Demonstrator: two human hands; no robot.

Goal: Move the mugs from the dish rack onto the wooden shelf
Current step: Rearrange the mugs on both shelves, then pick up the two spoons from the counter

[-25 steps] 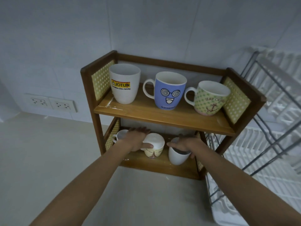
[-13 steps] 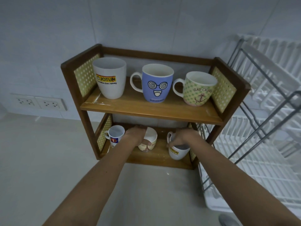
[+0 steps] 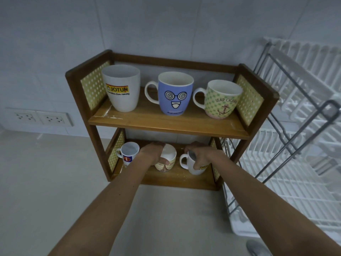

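- vs 0.5 s ago: left hand (image 3: 154, 153) still clamped on cream mug (image 3: 166, 160); right hand (image 3: 200, 157) on white mug (image 3: 192, 164), both lower centre
- bare board along wooden shelf (image 3: 166, 122) lower front edge

Wooden shelf (image 3: 166, 124): two dark-framed tiers, standing beside the dish rack (image 3: 287, 163).
Top tier: white JOTUN mug (image 3: 120, 90), blue face mug (image 3: 175, 93), green anchor mug (image 3: 220, 99), all upright, in a row.
Bottom tier: small white mug (image 3: 129, 154) left; cream printed mug (image 3: 167, 160) middle, gripped by left hand (image 3: 152, 153); white mug (image 3: 191, 166) right, gripped by right hand (image 3: 200, 154).
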